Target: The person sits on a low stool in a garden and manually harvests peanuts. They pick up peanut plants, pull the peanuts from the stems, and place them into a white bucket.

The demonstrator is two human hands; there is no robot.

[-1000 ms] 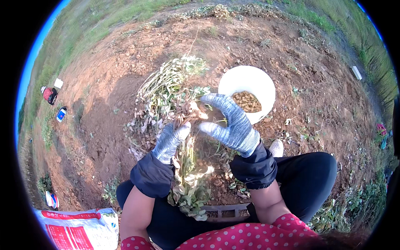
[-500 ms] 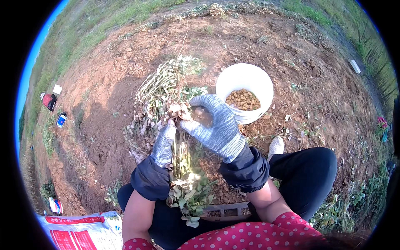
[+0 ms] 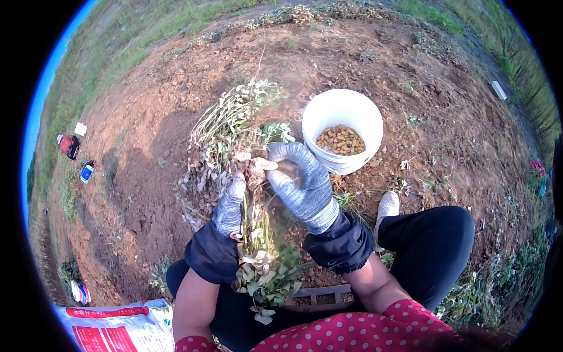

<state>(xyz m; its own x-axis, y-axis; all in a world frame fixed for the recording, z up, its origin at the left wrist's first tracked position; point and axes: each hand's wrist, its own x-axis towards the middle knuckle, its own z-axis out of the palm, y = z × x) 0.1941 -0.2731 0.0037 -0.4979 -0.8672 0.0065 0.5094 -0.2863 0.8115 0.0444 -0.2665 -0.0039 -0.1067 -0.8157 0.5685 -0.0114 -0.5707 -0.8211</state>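
In my gloved left hand (image 3: 229, 205) the stems of an uprooted peanut plant (image 3: 256, 220) are gripped, its leaves hanging down toward my lap and its root end up. My gloved right hand (image 3: 308, 188) is at the root end, thumb and forefinger closed on a pale peanut pod (image 3: 267, 165). Both gloves are grey knit. Just beyond the right hand stands a white bucket (image 3: 311, 111) with many peanuts (image 3: 341, 141) at its bottom. A heap of pulled peanut plants (image 3: 226, 126) lies on the soil past my left hand.
A slatted crate (image 3: 319, 297) sits between my legs. At the lower left lies a white and red printed sack (image 3: 111, 328). Farther left are a blue-labelled container (image 3: 87, 172) and a dark red bag (image 3: 68, 145). My white shoe (image 3: 388, 206) rests on the soil right of the bucket.
My right hand has shifted slightly down and right at the roots, and a pod now shows between its fingertips. The left hand keeps its hold on the stems.
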